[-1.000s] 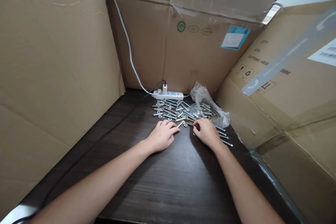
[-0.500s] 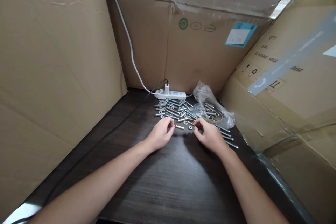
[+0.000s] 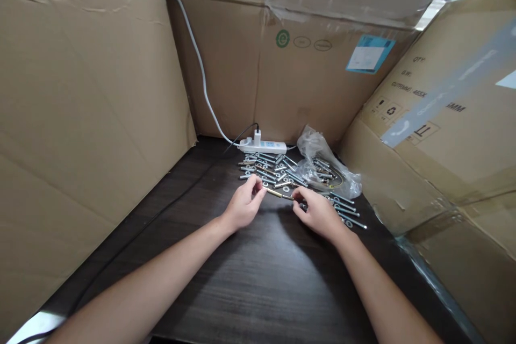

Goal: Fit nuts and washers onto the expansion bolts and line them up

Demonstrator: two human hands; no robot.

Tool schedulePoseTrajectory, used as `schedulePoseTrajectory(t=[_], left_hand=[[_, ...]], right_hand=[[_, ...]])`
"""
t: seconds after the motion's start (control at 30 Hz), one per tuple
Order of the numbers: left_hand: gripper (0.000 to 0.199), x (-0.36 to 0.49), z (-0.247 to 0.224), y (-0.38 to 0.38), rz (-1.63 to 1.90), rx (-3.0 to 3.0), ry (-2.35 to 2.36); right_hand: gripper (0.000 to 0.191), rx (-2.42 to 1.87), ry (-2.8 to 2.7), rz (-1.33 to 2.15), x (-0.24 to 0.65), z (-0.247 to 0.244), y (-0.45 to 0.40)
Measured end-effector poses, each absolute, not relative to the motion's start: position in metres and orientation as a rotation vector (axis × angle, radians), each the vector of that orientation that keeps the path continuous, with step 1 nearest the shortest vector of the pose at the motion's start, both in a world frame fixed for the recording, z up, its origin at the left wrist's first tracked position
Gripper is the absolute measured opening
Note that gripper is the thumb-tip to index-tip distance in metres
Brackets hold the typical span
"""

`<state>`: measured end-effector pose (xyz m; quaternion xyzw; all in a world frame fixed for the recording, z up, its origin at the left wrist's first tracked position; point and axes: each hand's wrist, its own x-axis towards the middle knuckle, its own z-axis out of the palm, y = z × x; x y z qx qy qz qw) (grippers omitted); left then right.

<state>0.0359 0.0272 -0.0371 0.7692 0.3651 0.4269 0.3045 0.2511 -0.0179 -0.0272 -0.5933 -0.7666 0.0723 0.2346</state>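
My left hand point(image 3: 243, 205) is closed in a pinch on the left end of a brass-coloured metal sleeve point(image 3: 273, 192). A thinner, darker bolt point(image 3: 287, 198) lines up with the sleeve's right end and seems to meet it; how far it goes in I cannot tell. My right hand point(image 3: 316, 214) pinches the bolt's other end, which its fingers hide. Just beyond the hands lie many loose metal sleeves and bolts point(image 3: 266, 170). A flat washer point(image 3: 286, 190) rests between the hands, behind the held parts.
At the back stands a white power strip point(image 3: 264, 147) with a plugged-in adapter and cables. A clear plastic bag point(image 3: 316, 156) holds more hardware. Long bolts point(image 3: 352, 213) lie right of my right hand. Cardboard boxes point(image 3: 100, 91) wall in the dark table point(image 3: 242, 279).
My right hand has moved slightly left and down, bringing the bolt to the sleeve's end. Before, a gap stood between the two parts. My left hand has shifted little.
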Motion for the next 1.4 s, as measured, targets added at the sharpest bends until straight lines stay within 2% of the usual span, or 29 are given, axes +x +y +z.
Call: schedulePoseTrajectory(t=[0.17, 0.47, 0.57, 0.67, 0.77, 0.93, 1.4], left_hand=[[0.009, 0.038, -0.037, 0.024, 1.123, 2.044, 0.918], [0.009, 0.041, -0.039, 0.022, 1.051, 2.147, 0.833], [0.008, 0.042, -0.038, 0.022, 0.998, 2.168, 0.795], [0.018, 0.042, -0.037, 0.020, 0.941, 2.212, 0.775], [0.038, 0.040, -0.036, 0.019, 0.885, 2.296, 0.752], [0.061, 0.039, -0.033, 0.016, 0.812, 2.394, 0.744], [0.076, 0.036, -0.025, 0.015, 0.694, 2.508, 0.750]], right_hand=[[0.011, -1.523, -2.050, 0.329, 0.241, -0.027, -0.021], [0.019, -1.270, -1.677, 0.923, 0.219, -0.043, -0.023], [0.015, -1.243, -1.540, 1.134, 0.217, -0.043, -0.022], [0.013, -1.214, -1.401, 1.317, 0.216, -0.041, -0.020], [0.019, -1.149, -1.276, 1.436, 0.215, -0.039, -0.020], [0.028, -1.113, -1.227, 1.494, 0.212, -0.040, -0.022], [0.033, -1.115, -1.268, 1.498, 0.211, -0.040, -0.023]])
